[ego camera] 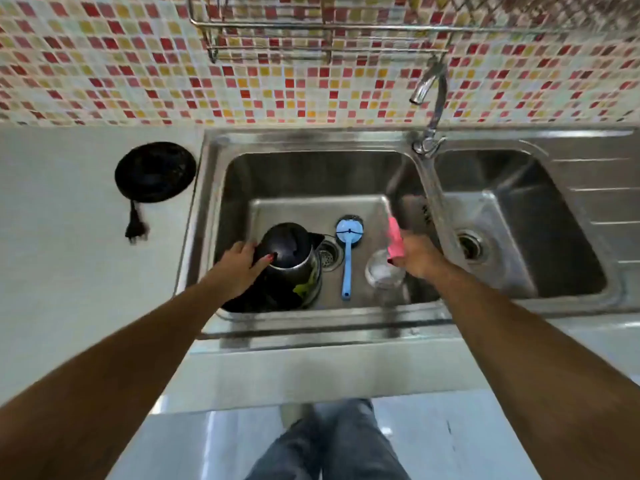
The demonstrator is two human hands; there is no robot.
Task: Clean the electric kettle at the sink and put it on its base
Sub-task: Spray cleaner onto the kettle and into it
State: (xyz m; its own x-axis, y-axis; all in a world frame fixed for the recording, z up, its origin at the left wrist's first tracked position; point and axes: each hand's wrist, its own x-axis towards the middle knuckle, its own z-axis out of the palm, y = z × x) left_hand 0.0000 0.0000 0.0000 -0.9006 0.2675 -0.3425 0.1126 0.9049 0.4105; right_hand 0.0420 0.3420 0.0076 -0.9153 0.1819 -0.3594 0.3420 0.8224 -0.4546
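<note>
Seen from above, a black electric kettle [294, 261] stands upright in the left basin of a steel double sink [311, 140], lid closed. The left hand [239, 268] grips the kettle's handle side, thumb on the lid. The right hand [417, 256] is closed around a pink object [394, 242], too blurred to identify, above a clear jar [382, 271]. A blue brush [348, 254] lies between kettle and jar. The round black base [156, 171] sits on the counter left of the sink, its plug [135, 230] lying loose.
</note>
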